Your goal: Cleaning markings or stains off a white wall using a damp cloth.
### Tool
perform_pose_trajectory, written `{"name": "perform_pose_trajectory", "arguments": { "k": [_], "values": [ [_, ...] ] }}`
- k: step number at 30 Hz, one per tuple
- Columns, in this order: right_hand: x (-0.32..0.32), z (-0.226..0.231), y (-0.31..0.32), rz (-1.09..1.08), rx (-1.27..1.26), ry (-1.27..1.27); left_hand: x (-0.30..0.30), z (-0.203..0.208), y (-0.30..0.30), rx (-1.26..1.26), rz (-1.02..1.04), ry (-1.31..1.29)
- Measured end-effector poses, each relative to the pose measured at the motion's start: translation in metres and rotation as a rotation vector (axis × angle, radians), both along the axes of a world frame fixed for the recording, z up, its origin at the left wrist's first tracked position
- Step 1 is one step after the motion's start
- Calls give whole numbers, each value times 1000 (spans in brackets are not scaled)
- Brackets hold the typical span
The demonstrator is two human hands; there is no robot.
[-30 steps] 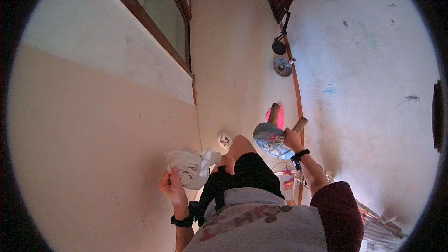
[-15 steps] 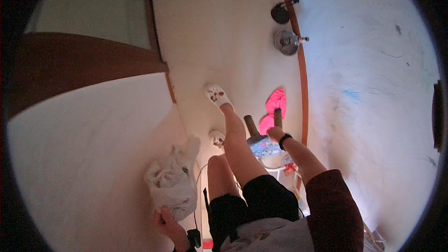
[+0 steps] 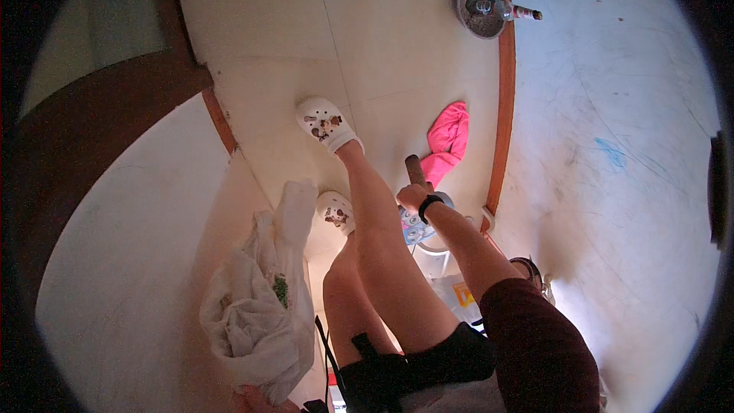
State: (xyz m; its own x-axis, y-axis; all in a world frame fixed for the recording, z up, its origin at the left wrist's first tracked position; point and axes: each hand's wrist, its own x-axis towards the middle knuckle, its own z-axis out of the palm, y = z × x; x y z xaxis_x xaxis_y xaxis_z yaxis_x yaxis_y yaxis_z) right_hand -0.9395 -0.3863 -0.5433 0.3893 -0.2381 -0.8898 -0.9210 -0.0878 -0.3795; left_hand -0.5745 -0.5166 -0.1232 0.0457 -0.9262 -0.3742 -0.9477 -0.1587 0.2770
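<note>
My right hand (image 3: 413,197) is closed round one of the brown padded bars (image 3: 415,170) of a small piece of furniture. A blue cartoon-printed panel (image 3: 414,226) and white tubing belong to it, partly hidden behind my wrist and leg. At the lower left hangs a crumpled white bag (image 3: 248,321), with something green (image 3: 280,291) showing at its side. My left hand (image 3: 256,399) grips the bag low down; the picture's edge cuts off most of that hand. A bright pink cloth (image 3: 449,138) lies on the floor just beyond my right hand.
My feet wear white clogs (image 3: 325,122) on the pale floor. A glass bottle (image 3: 505,9) sits in a round grey bowl (image 3: 478,27) by the right wall's brown skirting (image 3: 506,69). A brown-framed doorway (image 3: 99,99) stands at the left. White walls flank both sides.
The view has moved forward, bringing the bowl and bottle closer. The bag looks larger and nearer. My right hand, still on the brown bar, has shifted left and up in the picture.
</note>
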Motion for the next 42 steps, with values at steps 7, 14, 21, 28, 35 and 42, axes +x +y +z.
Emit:
{"name": "perform_pose_trajectory", "arguments": {
  "k": [7, 14, 21, 28, 35, 42],
  "values": [
    [-4, -37, 1, -170, 118, -22, 6, -27, -1, -165, -504, -381],
    [-13, -65, -2, -69, 147, 1, 47, -30, 42, 11, -52, -280],
    [-56, -65, 15, -233, 91, 165, 32, -38, 31, -164, -263, -307],
    [-119, -15, 29, -720, -61, 200, 16, -9, 6, 40, -773, -604],
    [-183, 127, 59, -1238, 45, 254, 74, 54, 54, 253, 310, -89],
    [-429, 332, 105, -1069, -280, 654, 84, 84, 92, 155, 481, 57]
  ]
}}
